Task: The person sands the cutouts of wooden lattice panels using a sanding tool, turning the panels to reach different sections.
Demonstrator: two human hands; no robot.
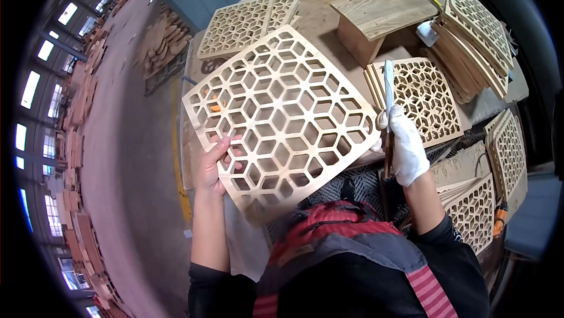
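A square wooden lattice panel [281,119] with hexagon-pattern cutouts is held up, tilted, above the bench. My bare left hand [218,162] grips its lower left edge, with fingers through the openings. At the panel's right corner is my right hand [407,147], in a white glove and closed around a slim tool [389,86] with a pale upper part that points away from me. The tool's lower part is partly hidden by the glove. Beyond the right hand lies a stack of darker-cut lattice panels [426,98].
More lattice panels [235,27] lie at the back left, and stacks [479,30] stand at the right. A wooden box-like stand [385,9] sits at the back. Panels [473,212] and an orange-and-black tool [500,219] are at lower right. Wood pieces [164,39] lie beyond the bench's left side.
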